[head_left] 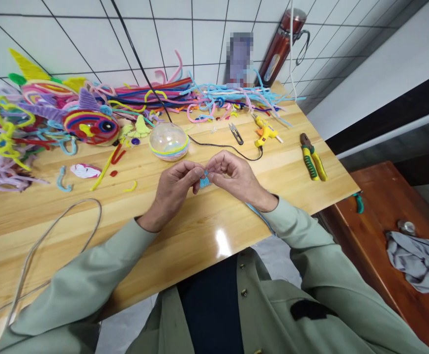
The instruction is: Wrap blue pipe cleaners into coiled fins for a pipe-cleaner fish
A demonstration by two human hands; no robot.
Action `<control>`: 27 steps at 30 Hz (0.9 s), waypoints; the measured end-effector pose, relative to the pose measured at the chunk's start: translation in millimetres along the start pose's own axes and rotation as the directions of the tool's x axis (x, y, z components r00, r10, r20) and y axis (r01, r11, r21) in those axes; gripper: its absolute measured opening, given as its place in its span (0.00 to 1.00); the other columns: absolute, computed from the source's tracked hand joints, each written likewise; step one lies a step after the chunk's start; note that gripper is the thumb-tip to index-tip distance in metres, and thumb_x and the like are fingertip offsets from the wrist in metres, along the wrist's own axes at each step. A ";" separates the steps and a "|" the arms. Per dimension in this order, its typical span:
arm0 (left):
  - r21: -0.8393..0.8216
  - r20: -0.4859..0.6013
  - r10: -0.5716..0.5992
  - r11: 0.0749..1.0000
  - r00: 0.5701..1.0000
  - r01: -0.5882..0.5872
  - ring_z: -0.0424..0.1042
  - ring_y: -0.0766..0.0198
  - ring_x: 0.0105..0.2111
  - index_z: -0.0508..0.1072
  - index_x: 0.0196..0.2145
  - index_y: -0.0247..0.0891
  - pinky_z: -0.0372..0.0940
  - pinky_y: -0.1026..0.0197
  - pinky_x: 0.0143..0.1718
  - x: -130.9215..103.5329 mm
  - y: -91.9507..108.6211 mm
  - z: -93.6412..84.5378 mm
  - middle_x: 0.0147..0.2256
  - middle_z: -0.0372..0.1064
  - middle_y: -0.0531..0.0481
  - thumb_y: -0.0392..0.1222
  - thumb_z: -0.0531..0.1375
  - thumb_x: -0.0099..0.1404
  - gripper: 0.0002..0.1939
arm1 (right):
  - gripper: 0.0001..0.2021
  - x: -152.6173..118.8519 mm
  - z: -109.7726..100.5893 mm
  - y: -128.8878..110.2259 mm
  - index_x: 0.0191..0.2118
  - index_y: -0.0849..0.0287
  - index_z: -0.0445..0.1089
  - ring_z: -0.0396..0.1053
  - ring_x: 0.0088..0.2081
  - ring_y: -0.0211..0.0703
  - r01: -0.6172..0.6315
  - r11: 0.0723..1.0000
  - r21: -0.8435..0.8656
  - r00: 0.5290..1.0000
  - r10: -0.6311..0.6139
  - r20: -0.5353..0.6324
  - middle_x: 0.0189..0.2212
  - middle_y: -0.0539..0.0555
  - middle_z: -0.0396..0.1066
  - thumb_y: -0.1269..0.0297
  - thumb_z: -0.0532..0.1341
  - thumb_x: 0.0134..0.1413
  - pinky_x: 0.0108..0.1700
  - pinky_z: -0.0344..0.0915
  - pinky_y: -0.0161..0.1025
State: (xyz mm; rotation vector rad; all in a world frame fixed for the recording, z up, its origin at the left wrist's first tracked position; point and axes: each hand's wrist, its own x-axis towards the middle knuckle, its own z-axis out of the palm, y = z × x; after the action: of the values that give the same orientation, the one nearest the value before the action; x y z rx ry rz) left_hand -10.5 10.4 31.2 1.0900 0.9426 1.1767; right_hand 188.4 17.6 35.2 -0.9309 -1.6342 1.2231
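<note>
Close together over the middle of the table, both my hands pinch a small piece of folded blue pipe cleaner (pixel 204 182). My left hand (pixel 177 184) has thumb and index finger closed on its left side. The fingertips of my right hand (pixel 232 173) close on its upper right side. Another length of blue pipe cleaner (pixel 259 215) runs out below my right wrist toward the table's front edge. Just beyond my hands stands a clear round ball (pixel 169 141) with yellow, blue and pink bands round its lower part.
Finished pipe-cleaner fish (pixel 91 125) and heaped pipe cleaners (pixel 214 93) line the wall. Small snips (pixel 236 133), a yellow glue gun (pixel 266 132) with its black cord and green-yellow pliers (pixel 313 157) lie right. A red thermos (pixel 281 46) stands behind. A grey cable (pixel 33 250) loops at left.
</note>
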 end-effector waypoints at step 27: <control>-0.002 -0.021 0.020 1.000 1.000 -0.020 0.68 0.65 0.25 0.83 0.36 0.42 0.63 0.60 0.28 3.6 -17.3 -6.5 0.34 0.77 0.49 0.69 0.72 0.68 0.25 | 0.14 -5.0 3.6 8.9 0.47 0.55 0.75 0.73 0.33 0.35 -0.129 0.989 0.075 0.986 0.136 -0.092 0.35 0.47 0.78 0.58 0.74 0.58 0.38 0.71 0.36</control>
State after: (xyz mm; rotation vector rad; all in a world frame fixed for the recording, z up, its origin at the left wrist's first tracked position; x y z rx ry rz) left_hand -12.3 14.1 12.9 1.0894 0.9481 1.2071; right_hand 187.3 14.0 25.0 -1.0534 -1.4645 1.2944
